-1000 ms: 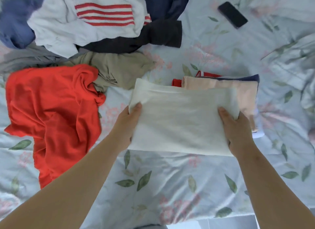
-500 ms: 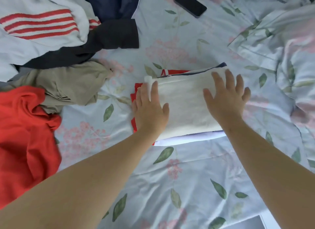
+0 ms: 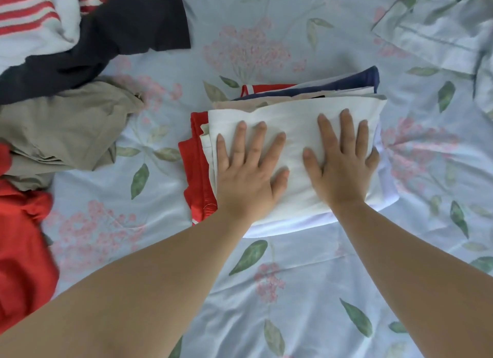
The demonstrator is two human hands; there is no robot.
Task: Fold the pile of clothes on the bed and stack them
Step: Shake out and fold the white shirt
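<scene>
Unfolded clothes (image 3: pixel 88 64) sprawl along the left edge of the floral bedsheet (image 3: pixel 266 291) I'm looking down on: a red garment (image 3: pixel 24 251) nearest me, a khaki garment (image 3: pixel 61 133) above it, then a black garment (image 3: pixel 128 24) and a white red-striped garment (image 3: pixel 29 21) in the far corner. Mid-bed sits the folded stack (image 3: pixel 266 224), a red folded piece (image 3: pixel 197 171) jutting out on its left and a navy folded piece (image 3: pixel 369 77) at the back. A white folded garment (image 3: pixel 293 120) tops it. My left hand (image 3: pixel 248 179) and right hand (image 3: pixel 341 171) press flat on that top piece, side by side, fingers straight and spread, grasping nothing.
</scene>
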